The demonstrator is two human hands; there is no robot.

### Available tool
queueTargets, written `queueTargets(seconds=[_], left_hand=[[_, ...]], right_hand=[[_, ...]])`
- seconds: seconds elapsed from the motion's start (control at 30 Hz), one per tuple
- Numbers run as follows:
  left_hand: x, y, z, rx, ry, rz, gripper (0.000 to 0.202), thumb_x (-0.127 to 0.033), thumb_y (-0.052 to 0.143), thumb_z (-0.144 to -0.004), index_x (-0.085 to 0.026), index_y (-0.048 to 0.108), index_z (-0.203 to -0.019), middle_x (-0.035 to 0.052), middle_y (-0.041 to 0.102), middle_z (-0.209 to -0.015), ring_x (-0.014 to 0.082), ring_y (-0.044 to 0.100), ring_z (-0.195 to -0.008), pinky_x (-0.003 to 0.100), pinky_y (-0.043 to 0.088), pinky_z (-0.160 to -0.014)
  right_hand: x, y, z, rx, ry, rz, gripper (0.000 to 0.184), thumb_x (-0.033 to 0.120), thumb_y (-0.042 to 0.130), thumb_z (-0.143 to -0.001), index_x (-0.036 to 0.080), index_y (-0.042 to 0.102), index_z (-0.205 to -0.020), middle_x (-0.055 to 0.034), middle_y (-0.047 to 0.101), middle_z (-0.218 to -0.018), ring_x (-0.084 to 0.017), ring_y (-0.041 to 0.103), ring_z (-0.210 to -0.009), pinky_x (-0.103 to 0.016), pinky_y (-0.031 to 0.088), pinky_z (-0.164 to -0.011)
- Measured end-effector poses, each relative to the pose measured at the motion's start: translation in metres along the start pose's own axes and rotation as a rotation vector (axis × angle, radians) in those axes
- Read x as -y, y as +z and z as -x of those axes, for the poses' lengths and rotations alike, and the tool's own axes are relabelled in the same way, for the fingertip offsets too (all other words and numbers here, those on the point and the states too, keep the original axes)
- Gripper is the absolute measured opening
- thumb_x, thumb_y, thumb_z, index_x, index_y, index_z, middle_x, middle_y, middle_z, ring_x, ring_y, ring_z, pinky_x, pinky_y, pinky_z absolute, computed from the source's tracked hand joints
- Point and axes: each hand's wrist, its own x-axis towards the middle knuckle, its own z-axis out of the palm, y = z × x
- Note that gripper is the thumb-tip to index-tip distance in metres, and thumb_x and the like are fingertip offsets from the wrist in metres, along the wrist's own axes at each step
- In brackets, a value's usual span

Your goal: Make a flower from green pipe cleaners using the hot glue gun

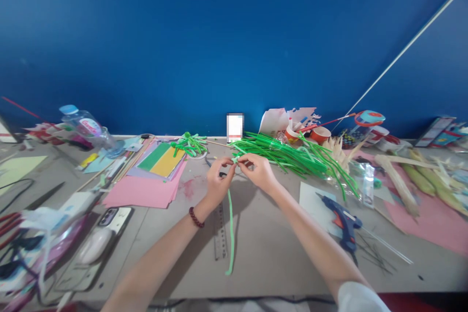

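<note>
My left hand (pixel 220 178) and my right hand (pixel 259 171) meet over the middle of the table, fingertips pinched close together. Between them is the upper end of a light green pipe cleaner (pixel 231 234), which looks bent or twisted there. Its long tail hangs down toward the front of the table. Both hands are closed on this end; the fingers hide its exact shape. Beneath, a clear ruler (pixel 220 234) lies on the table. Just beyond my hands spreads a bundle of bright green pipe cleaners (pixel 288 153).
To the right lie a blue glue gun (pixel 341 222) and corn cobs (pixel 420 178). Pink paper (pixel 142 191), a bowl of green pipe-cleaner pieces (pixel 192 146), a bottle (pixel 86 124) and a phone (pixel 95 253) are on the left. A blue wall (pixel 219 48) rises behind.
</note>
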Motion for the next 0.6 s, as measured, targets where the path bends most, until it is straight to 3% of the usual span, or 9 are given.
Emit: queueTargets(seconds=[0.2, 0.37, 0.6], left_hand=[[0.005, 0.0, 0.0, 0.019, -0.007, -0.052, 0.009, -0.028, 0.057, -0.084, -0.021, 0.06, -0.087, 0.0033, 0.064, -0.081, 0.0159, 0.06, -0.076, 0.03, 0.047, -0.072], [0.009, 0.0, 0.0, 0.084, 0.089, -0.068, 0.01, -0.027, 0.053, -0.086, -0.022, 0.061, -0.088, 0.0047, 0.065, -0.083, 0.0174, 0.061, -0.08, 0.032, 0.048, -0.075], [0.009, 0.0, 0.001, 0.092, 0.124, -0.09, 0.008, -0.024, 0.054, -0.086, -0.02, 0.061, -0.088, 0.0054, 0.066, -0.085, 0.0176, 0.061, -0.084, 0.032, 0.047, -0.077]], right_hand=[[0.0, -0.003, -0.001, 0.084, 0.06, -0.055, 0.012, 0.021, 0.056, -0.078, 0.018, 0.066, -0.083, -0.0057, 0.071, -0.08, -0.017, 0.066, -0.07, -0.027, 0.054, -0.064], [-0.006, -0.007, -0.004, 0.049, 0.099, -0.071, 0.01, 0.025, 0.059, -0.078, 0.018, 0.065, -0.083, -0.0041, 0.068, -0.078, -0.016, 0.064, -0.069, -0.027, 0.054, -0.064], [-0.014, -0.011, -0.007, 0.13, 0.024, -0.095, 0.01, 0.026, 0.056, -0.082, 0.02, 0.064, -0.082, -0.0056, 0.064, -0.088, -0.016, 0.061, -0.079, -0.028, 0.052, -0.066]])
